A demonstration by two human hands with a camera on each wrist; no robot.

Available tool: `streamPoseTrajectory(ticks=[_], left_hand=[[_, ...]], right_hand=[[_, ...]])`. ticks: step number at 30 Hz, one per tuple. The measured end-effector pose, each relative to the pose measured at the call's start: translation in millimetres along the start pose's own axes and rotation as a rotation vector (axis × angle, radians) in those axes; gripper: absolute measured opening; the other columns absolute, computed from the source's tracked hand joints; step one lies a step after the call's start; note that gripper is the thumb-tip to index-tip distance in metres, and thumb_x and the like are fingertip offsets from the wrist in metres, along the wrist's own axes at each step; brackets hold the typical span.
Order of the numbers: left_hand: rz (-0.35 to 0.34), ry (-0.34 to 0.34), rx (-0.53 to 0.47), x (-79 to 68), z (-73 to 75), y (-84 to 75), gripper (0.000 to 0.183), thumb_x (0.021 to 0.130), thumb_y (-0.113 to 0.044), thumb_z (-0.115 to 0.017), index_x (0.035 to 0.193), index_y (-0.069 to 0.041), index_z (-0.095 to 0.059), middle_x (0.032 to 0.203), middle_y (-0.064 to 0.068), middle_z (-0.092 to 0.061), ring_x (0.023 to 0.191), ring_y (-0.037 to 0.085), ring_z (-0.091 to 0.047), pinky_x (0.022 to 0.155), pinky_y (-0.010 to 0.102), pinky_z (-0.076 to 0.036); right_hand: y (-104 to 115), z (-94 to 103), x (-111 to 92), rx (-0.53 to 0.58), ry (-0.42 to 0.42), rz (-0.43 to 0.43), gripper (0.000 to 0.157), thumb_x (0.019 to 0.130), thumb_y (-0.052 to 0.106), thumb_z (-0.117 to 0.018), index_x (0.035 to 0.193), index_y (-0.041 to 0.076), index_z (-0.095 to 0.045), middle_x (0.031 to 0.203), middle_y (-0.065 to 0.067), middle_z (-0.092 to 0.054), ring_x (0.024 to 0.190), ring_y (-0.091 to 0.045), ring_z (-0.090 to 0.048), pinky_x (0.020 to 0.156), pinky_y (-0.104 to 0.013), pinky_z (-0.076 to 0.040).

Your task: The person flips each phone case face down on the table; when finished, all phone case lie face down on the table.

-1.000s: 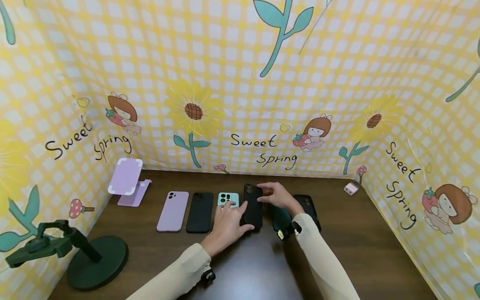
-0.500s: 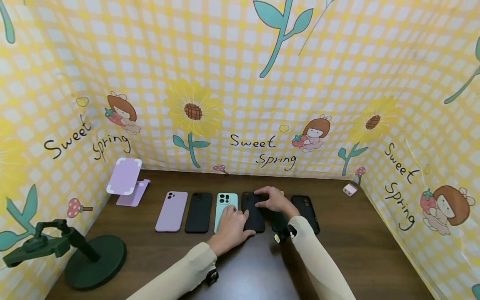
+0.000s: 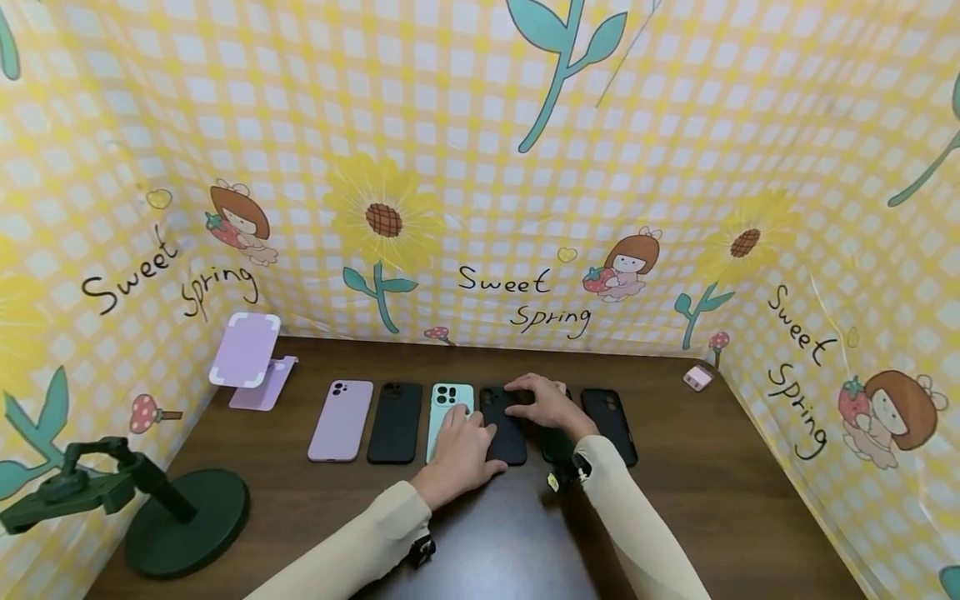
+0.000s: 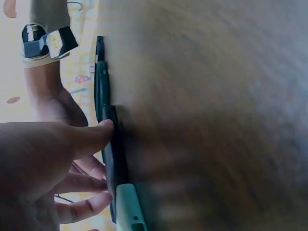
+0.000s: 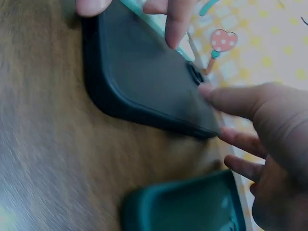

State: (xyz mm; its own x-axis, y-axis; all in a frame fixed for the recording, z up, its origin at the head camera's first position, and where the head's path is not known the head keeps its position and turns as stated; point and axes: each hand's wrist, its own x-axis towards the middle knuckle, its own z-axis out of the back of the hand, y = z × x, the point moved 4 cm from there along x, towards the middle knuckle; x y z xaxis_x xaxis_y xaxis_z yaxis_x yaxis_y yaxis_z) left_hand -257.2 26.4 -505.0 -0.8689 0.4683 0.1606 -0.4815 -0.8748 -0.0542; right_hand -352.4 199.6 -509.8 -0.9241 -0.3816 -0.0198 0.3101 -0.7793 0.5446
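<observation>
A black phone case (image 3: 512,437) lies back side up in a row of cases, with both hands on it. My left hand (image 3: 459,454) holds its near end, the thumb on the near edge and the fingers toward its left side. At the far end my right hand (image 3: 553,406) grips it, the thumb (image 5: 216,96) beside the camera opening and other fingers along the far edge. A mint case (image 3: 442,398), partly hidden by the left hand, lies just left. To the right is a dark green case (image 5: 187,202), its hollow side showing in the right wrist view.
Left in the row lie a lilac case (image 3: 341,421) and another black case (image 3: 395,422); a black case (image 3: 611,421) ends it on the right. A lilac folding stand (image 3: 247,350), a dark green stand (image 3: 187,521) and a small pink-white block (image 3: 697,377) stand farther out.
The black case's raised far end has come down, and the case now lies flat in line with the others. Both hands stay on it; the left fingers uncover more of the mint case.
</observation>
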Motion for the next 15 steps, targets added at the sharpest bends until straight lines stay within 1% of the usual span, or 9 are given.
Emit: streamPoseTrajectory(ticks=[4, 8, 12, 15], left_hand=[[-0.037, 0.015, -0.088, -0.7, 4.6, -9.3, 0.063, 0.089, -0.059, -0.073, 0.137, -0.019, -0.068, 0.122, 0.010, -0.063, 0.116, 0.033, -0.051, 0.108, 0.049, -0.041], [-0.080, 0.026, -0.162, 1.2, 6.0, -22.1, 0.062, 0.090, -0.056, -0.072, 0.140, -0.020, -0.065, 0.124, 0.008, -0.061, 0.119, 0.031, -0.051, 0.109, 0.050, -0.041], [-0.106, 0.036, -0.173, 8.6, 4.2, -33.2, 0.061, 0.091, -0.057, -0.072, 0.141, -0.023, -0.064, 0.124, 0.007, -0.060, 0.116, 0.028, -0.050, 0.107, 0.048, -0.042], [-0.115, 0.055, -0.166, 15.9, 2.0, -40.4, 0.061, 0.092, -0.057, -0.071, 0.143, -0.025, -0.062, 0.125, 0.007, -0.059, 0.113, 0.025, -0.048, 0.106, 0.046, -0.041]], right_hand=[[-15.7, 18.6, -9.2, -0.005, -0.059, 0.003, 0.032, 0.101, 0.024, -0.066, 0.131, 0.016, -0.070, 0.138, -0.009, -0.065, 0.131, -0.033, -0.058, 0.105, -0.063, -0.030], [-39.9, 40.8, -20.9, -0.043, -0.096, -0.025, 0.029, 0.102, 0.014, -0.061, 0.130, 0.010, -0.071, 0.136, -0.014, -0.067, 0.130, -0.037, -0.058, 0.102, -0.064, -0.032], [-60.9, 54.0, -30.4, -0.064, -0.084, -0.060, 0.030, 0.101, 0.006, -0.061, 0.129, 0.009, -0.071, 0.136, -0.016, -0.066, 0.130, -0.039, -0.058, 0.101, -0.065, -0.032], [-68.6, 57.2, -34.2, -0.074, -0.057, -0.055, 0.032, 0.099, 0.004, -0.063, 0.129, 0.010, -0.071, 0.138, -0.016, -0.065, 0.130, -0.040, -0.057, 0.102, -0.067, -0.030]])
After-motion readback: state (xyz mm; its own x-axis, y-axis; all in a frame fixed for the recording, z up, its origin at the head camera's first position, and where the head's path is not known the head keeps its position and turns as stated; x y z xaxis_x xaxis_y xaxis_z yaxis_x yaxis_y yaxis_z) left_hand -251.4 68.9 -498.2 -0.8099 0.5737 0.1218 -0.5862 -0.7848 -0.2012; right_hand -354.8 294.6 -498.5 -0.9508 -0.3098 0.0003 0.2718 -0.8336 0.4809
